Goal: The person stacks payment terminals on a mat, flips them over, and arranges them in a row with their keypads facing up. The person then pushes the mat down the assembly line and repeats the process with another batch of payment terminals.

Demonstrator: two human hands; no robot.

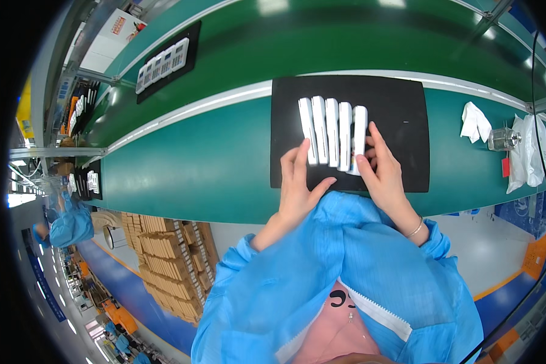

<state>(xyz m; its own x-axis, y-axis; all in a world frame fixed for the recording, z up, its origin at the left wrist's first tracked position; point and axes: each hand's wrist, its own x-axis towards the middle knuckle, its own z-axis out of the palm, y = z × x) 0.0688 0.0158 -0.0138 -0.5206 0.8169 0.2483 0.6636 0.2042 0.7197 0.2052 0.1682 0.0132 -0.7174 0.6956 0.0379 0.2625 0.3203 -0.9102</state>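
Several slim white plastic devices (332,132) stand on their long edges in a slightly fanned row on a black mat (406,133). The rightmost white device (360,124) leans a little, and part of a printed face shows near its lower end. My right hand (383,173) closes around this one, thumb at its near end and fingers along its right side. At the row's left end is my left hand (298,185), thumb and fingers spread, fingertips beside the leftmost white device (307,124). Whether they press on it I cannot tell.
The mat lies on a green workbench (194,158). A second black tray (191,51) with white devices sits on the upper level. To the right are a white cloth (476,123), a clear jar (502,139) and white bags (531,151). Stacked cardboard (164,255) stands below left.
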